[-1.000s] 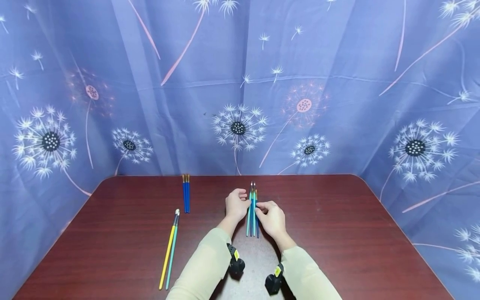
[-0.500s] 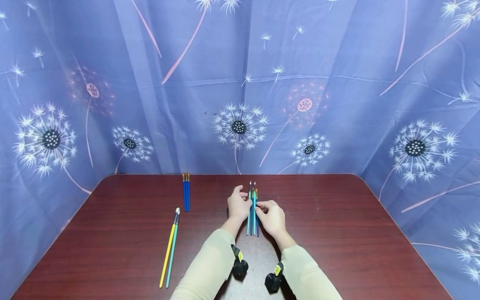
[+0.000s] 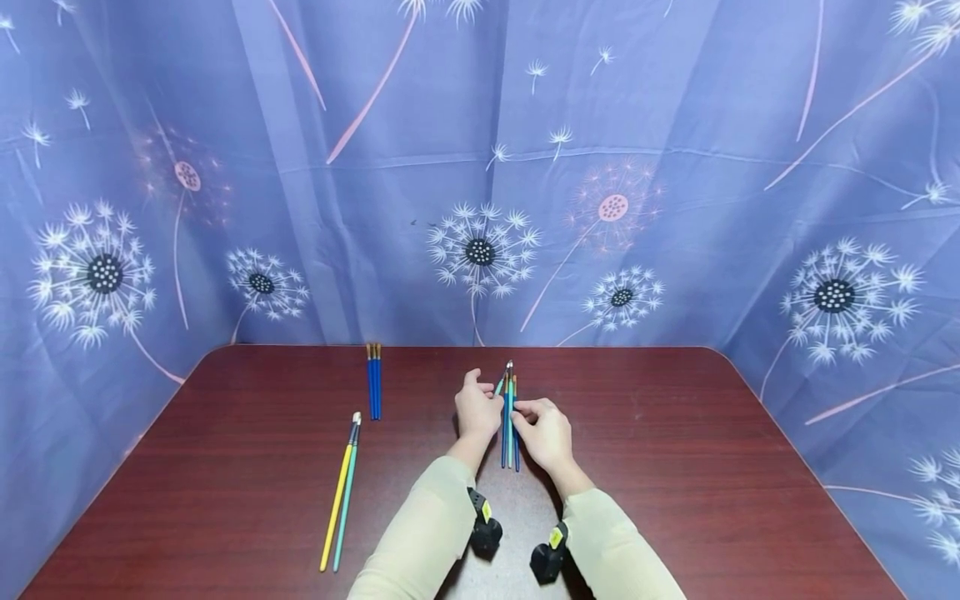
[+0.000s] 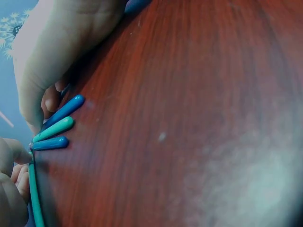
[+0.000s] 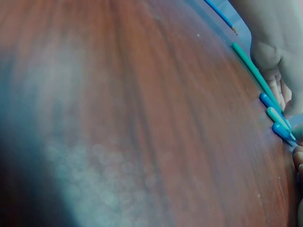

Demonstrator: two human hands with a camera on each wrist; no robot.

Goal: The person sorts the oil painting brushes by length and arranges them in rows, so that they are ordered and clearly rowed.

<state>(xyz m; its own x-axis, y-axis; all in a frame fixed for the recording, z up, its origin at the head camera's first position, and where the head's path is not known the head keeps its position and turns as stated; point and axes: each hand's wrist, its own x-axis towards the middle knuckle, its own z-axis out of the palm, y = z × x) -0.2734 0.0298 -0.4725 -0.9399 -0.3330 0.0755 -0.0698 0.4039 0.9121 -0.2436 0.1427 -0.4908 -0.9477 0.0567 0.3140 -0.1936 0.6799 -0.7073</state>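
Note:
My left hand [image 3: 478,412] pinches a slim teal paintbrush [image 3: 500,386]. It now slants, its tip up against the others and its handle mostly hidden behind the hand in the head view; the left wrist view shows that handle [image 4: 34,194] swung aside. Just right of it lie a blue paintbrush [image 3: 504,442], a second teal paintbrush [image 3: 511,429] and another blue paintbrush [image 3: 517,446], side by side with handles toward me. My right hand [image 3: 546,435] has its thumb and forefinger curled at the rightmost blue brush, pinching it. In the right wrist view that hand [image 5: 299,163] is mostly cut off.
Three blue paintbrushes [image 3: 374,387] lie together near the back edge of the brown table [image 3: 675,467]. Closer to me on the left are a long yellow paintbrush [image 3: 337,504] and a long teal paintbrush [image 3: 347,500]. A dandelion-print curtain [image 3: 390,250] hangs around the table.
The leftmost teal brush, lying parallel to the others before, has tilted, its handle swinging left under my left hand. The left forearm has shifted slightly right. My right hand has stayed nearly still.

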